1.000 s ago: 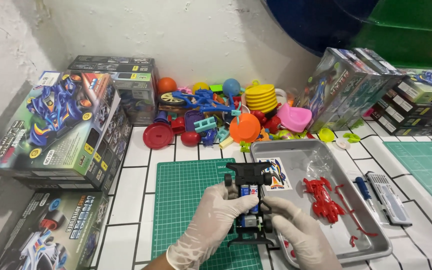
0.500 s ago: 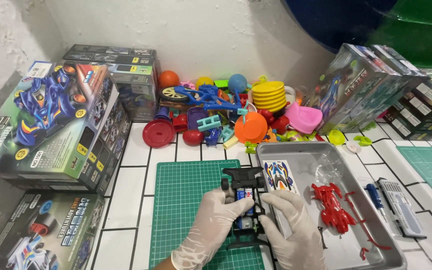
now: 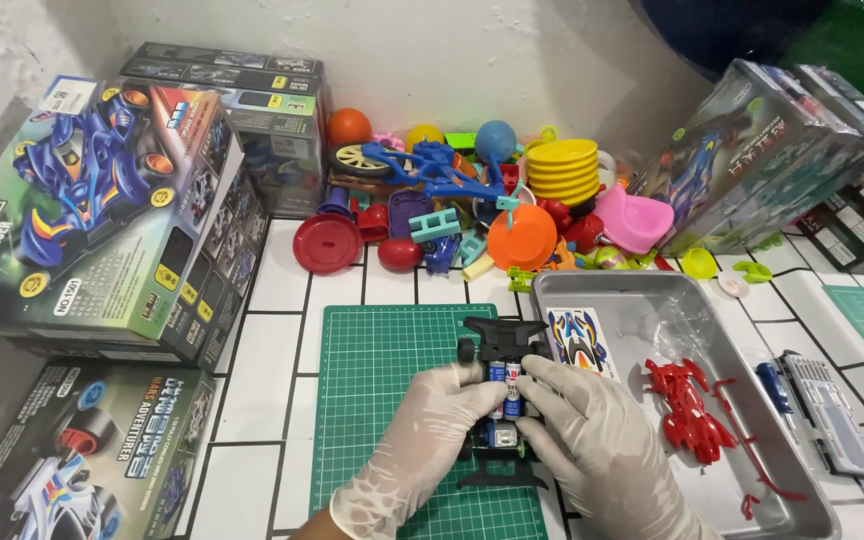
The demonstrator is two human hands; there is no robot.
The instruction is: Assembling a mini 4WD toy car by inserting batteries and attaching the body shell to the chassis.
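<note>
Far left, model car kit boxes (image 3: pixel 102 210) are stacked against the wall, with another box (image 3: pixel 72 460) lying lower down on the white tiled counter (image 3: pixel 262 380). The green cutting mat (image 3: pixel 382 360) lies in the middle, and on it sits the black toy car chassis (image 3: pixel 502 400), batteries showing in its centre. The left hand (image 3: pixel 432 420), in a white glove, comes in from below with its fingers curled against the chassis's left side, thumb and fingertips pressing near the batteries. The right hand (image 3: pixel 592 440), also gloved, is partly closed over the chassis's right side, its fingertips touching the battery bay; both hands grasp the chassis between them. Behind the mat is a heap of colourful plastic toys (image 3: pixel 472 210). To the right, a metal tray (image 3: pixel 752 460) holds a sticker sheet (image 3: pixel 577 340) and red plastic parts (image 3: pixel 687 410). More kit boxes (image 3: pixel 772 160) lean at far right.
</note>
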